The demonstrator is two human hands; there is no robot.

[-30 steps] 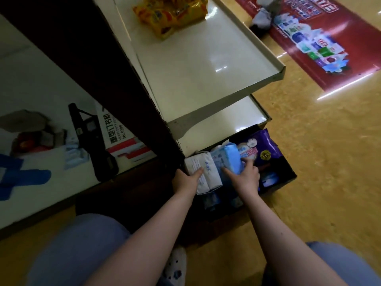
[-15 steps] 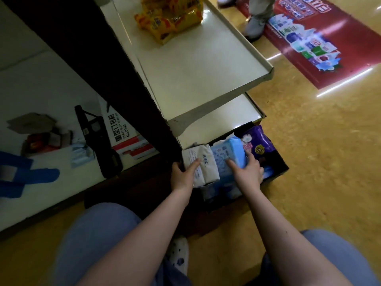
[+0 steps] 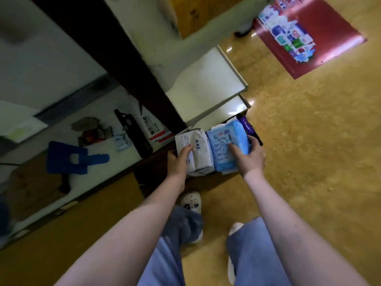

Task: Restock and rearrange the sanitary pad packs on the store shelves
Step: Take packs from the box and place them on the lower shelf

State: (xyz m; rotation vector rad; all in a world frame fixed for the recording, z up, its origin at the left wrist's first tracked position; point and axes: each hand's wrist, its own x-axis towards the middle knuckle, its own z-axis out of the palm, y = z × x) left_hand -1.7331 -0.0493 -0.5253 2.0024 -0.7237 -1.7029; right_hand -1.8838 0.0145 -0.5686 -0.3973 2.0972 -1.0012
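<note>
Both bare forearms reach forward and down, and they come closer together toward the wrists. The left grip [image 3: 179, 161], a bare hand, holds a white soft plastic pack with blue letters [image 3: 201, 162] from its left side: the fingers lie across the front face and the thumb is at the left edge. The right grip [image 3: 250, 158] holds a light blue soft plastic pack [image 3: 220, 151] from its right side, with one digit on the front face and the others curled round the far edge. Both wrists are nearly straight.
</note>
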